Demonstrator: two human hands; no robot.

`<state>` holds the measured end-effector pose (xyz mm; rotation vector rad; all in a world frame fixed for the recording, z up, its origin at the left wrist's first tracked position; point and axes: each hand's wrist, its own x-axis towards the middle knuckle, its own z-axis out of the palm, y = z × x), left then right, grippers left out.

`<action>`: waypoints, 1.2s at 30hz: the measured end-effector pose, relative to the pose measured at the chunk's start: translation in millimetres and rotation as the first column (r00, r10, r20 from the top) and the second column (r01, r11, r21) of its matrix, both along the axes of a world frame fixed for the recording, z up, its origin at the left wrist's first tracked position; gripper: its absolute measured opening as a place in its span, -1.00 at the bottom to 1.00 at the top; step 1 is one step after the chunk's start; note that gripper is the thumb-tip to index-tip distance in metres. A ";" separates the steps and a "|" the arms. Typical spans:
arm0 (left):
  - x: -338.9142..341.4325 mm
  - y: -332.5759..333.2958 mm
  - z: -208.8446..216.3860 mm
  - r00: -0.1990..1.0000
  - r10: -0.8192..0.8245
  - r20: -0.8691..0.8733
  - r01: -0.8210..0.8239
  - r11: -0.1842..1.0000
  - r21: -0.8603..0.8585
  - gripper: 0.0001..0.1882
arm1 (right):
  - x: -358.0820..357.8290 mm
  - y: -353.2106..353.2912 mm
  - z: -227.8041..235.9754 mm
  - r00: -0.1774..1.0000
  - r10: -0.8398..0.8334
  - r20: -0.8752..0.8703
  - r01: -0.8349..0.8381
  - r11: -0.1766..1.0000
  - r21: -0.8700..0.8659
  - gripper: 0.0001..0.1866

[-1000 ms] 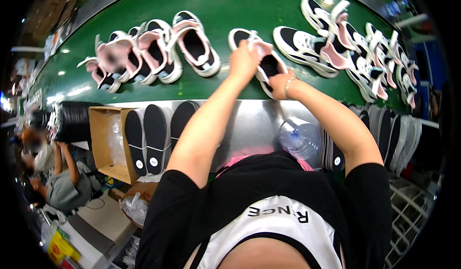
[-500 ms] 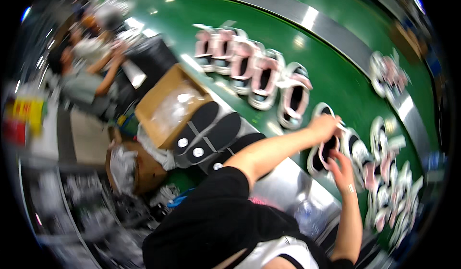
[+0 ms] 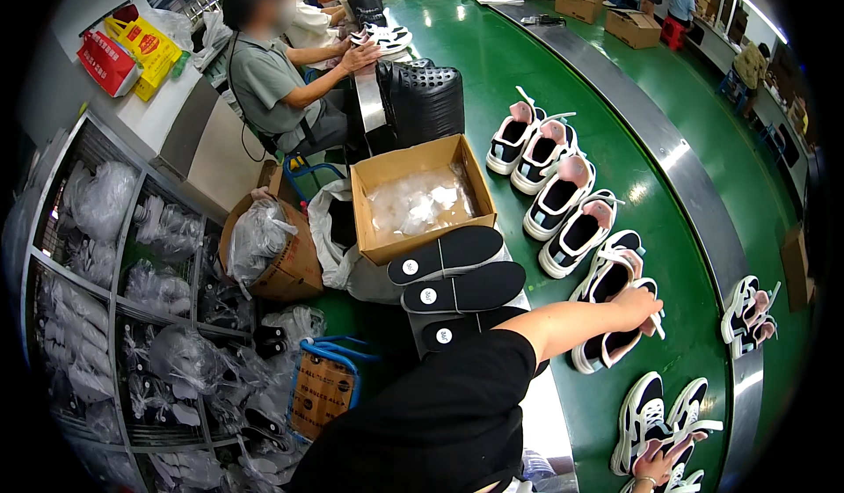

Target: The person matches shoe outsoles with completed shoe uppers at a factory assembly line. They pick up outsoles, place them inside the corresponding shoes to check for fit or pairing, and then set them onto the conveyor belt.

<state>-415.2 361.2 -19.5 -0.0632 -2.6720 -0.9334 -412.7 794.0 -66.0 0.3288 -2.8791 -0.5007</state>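
On the green conveyor belt (image 3: 519,88), pairs of black-and-white sneakers run in a curving line. Beside it: open cardboard box (image 3: 422,196) of clear bags, then black insoles (image 3: 457,271) stacked on the desk edge. A seated co-worker (image 3: 280,75) works further up the line.

Step in hand, as judged: handling one sneaker (image 3: 615,330) on the belt. Left hand (image 3: 635,306) lies on top of it, fingers curled over the collar, pressing or gripping. Right hand (image 3: 661,468) at the lower edge touches another pair (image 3: 655,414); fingers' spread can't be made out. Next move likely needs a firm hold on the shoe under the left fingers.
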 end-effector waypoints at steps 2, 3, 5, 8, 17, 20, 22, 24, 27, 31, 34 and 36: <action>1.6 -13.6 -16.0 0.993 0.112 -0.034 -0.112 0.994 0.001 -0.80 | -59.0 28.4 -35.4 0.890 0.189 0.416 -0.003 0.913 -0.409 -0.69; 0.1 -12.7 -13.7 0.992 0.121 0.040 -0.122 0.993 0.008 -0.75 | -70.3 41.6 -46.1 0.781 0.300 0.547 0.100 0.806 -0.584 -0.72; 7.4 -1.2 7.8 0.982 0.167 0.089 -0.171 0.985 0.031 -0.61 | -51.4 37.4 -35.4 0.815 0.287 0.504 0.058 0.824 -0.564 -0.73; 39.1 23.3 4.2 0.838 0.204 -0.507 -0.384 0.880 -0.279 -0.53 | -25.1 -17.8 -3.2 0.895 0.098 0.435 0.108 0.898 -0.425 -0.76; 81.3 105.4 -25.8 0.826 -0.493 0.272 0.362 0.835 0.415 -0.75 | 57.1 -120.5 43.7 0.887 0.448 0.112 -0.382 0.849 -0.365 -0.33; 84.4 100.6 -36.1 0.898 -0.426 0.107 0.295 0.765 0.572 -0.51 | 74.1 -152.0 77.8 0.809 0.085 0.581 0.099 0.956 -0.278 -0.69; 75.6 103.5 -38.9 0.936 -0.319 0.151 0.213 0.851 0.480 -0.45 | 103.0 -134.1 91.0 0.938 0.205 0.281 -0.089 0.922 -0.377 -0.76; 68.9 111.5 -53.8 0.971 -0.189 0.144 0.123 0.919 0.376 -0.24 | 134.7 -100.0 102.8 0.979 0.175 0.101 -0.089 0.822 -0.563 -0.81; 63.0 133.9 -32.2 0.995 -0.101 -0.025 0.104 0.957 0.271 -0.27 | 204.4 -53.2 101.1 0.967 -0.057 0.248 0.211 0.726 -0.655 -0.79; 36.0 120.3 -11.0 0.912 -0.388 0.136 0.346 0.903 0.257 -0.67 | 287.4 -57.5 81.3 0.815 -0.403 0.417 0.533 0.803 -0.267 -0.52; 21.4 111.4 -12.5 0.953 -0.244 0.182 0.202 0.954 0.222 -0.71 | 298.3 -58.6 61.2 0.739 -0.465 0.487 0.656 0.660 -0.365 -0.51; 16.0 104.3 -18.9 0.931 -0.270 0.247 0.194 0.937 0.292 -0.71 | 295.9 -59.6 62.6 0.752 -0.463 0.470 0.639 0.686 -0.347 -0.53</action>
